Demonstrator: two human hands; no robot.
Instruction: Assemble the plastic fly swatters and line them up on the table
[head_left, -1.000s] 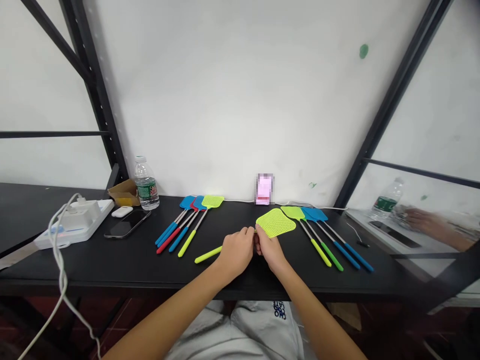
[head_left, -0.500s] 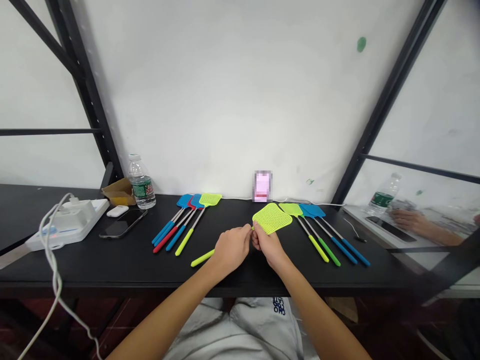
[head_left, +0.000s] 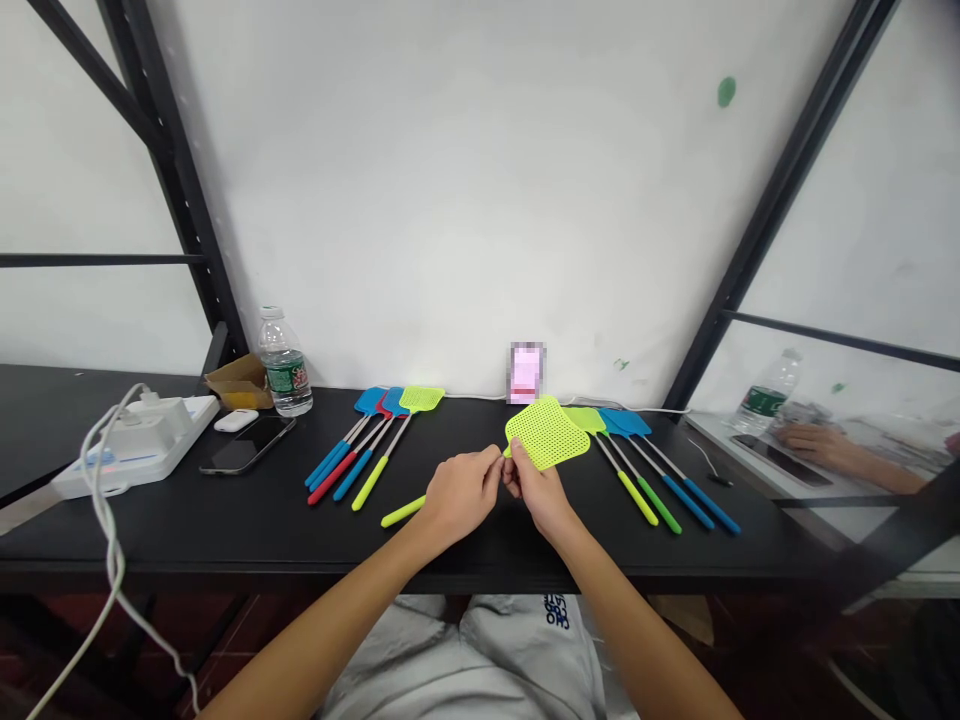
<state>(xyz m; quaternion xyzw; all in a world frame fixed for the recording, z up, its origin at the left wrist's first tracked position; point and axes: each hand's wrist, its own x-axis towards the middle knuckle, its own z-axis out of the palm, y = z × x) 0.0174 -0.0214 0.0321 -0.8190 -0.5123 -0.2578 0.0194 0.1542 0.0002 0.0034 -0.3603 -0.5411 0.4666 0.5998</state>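
Observation:
A yellow-green fly swatter is between my hands, its perforated head [head_left: 546, 434] raised over the table and tilted. My right hand [head_left: 538, 488] is closed on the neck at the base of the head, thumb on top. Right beside it, my left hand [head_left: 463, 490] is closed around the shaft, fingertips nearly touching the right hand. A yellow handle [head_left: 403, 511] sticks out to the left below my left hand; the hand hides whether it joins the shaft. To the left lie several swatters with blue, red and yellow handles [head_left: 370, 484]. Several more, with yellow, green and blue handles [head_left: 688, 502], lie right.
At the left are a white power strip [head_left: 180, 450] with cables, a dark phone [head_left: 249, 446], a white case [head_left: 237, 420], a water bottle [head_left: 285, 370] and a cardboard box [head_left: 238, 382]. A blurred pink-screened device [head_left: 526, 374] leans against the wall. Another person's hand [head_left: 814, 440] appears at right.
The held swatter head has risen a little and turned between my hands. Both hands keep their grip close together. The view has shifted slightly; the swatters on the table lie as before.

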